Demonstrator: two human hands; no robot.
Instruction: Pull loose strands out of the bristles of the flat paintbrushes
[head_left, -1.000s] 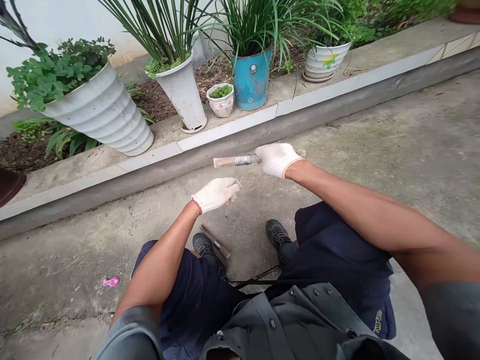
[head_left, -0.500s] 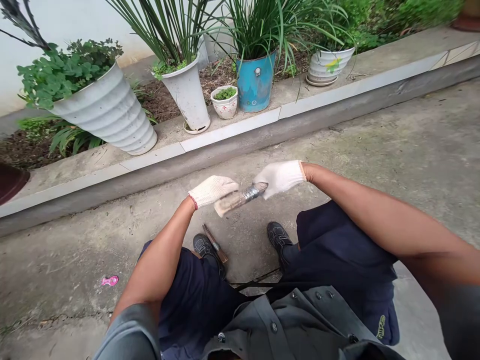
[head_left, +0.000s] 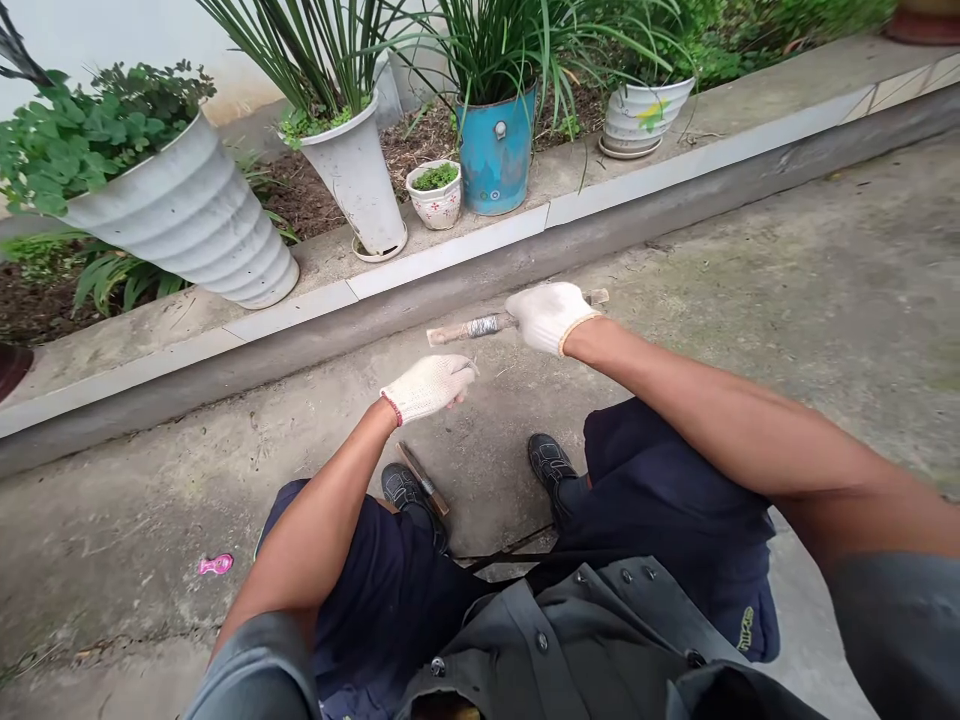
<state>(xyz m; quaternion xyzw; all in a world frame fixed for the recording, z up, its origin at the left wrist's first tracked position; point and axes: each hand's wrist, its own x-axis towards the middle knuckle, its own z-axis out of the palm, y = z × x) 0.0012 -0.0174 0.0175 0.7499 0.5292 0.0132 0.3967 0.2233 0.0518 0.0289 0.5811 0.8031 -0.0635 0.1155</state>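
Note:
My right hand (head_left: 551,315), in a white knit glove, is wrapped round a wooden stick (head_left: 448,334). Silvery wire (head_left: 484,326) is wound about the stick's middle, and its other end sticks out beyond my knuckles. Below and to the left, my left hand (head_left: 429,387), gloved too, is closed with fingertips pinched, apart from the stick. A faint thin strand seems to show at those fingertips, too fine to make out. On the ground by my left shoe lies a second wooden stick (head_left: 422,478) with a wound band.
A tiled low ledge (head_left: 442,248) runs across in front, bearing a tilted white ribbed pot (head_left: 202,225), a tall white pot (head_left: 356,180), a small patterned pot (head_left: 436,205), a blue bucket (head_left: 496,155) and a white bowl pot (head_left: 645,118). A pink wrapper (head_left: 216,565) lies on the concrete.
The stick has swung from below my hands to above my left hand, now held by my right hand alone. My left hand has come off it. The view has shifted slightly.

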